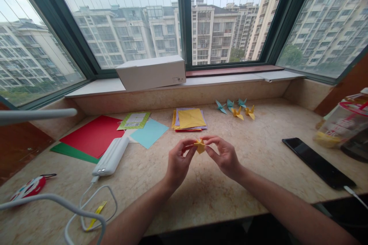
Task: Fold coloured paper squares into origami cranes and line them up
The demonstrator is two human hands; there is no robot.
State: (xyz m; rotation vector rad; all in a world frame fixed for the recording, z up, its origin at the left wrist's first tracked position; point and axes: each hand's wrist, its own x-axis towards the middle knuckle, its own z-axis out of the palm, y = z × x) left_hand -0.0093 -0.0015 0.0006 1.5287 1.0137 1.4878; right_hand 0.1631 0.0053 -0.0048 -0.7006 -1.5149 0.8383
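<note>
White, looped cable crossed the left foreground. Above the beige marbled surface, left hand and right hand jointly pinched a small, pointed, folded yellow-paper piece. White rectangular box: print too small to read.

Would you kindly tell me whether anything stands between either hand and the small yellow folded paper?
Nothing visible does: the left hand and right hand pinch the yellow folded paper from opposite sides; the paper stack lies beyond them.
</note>
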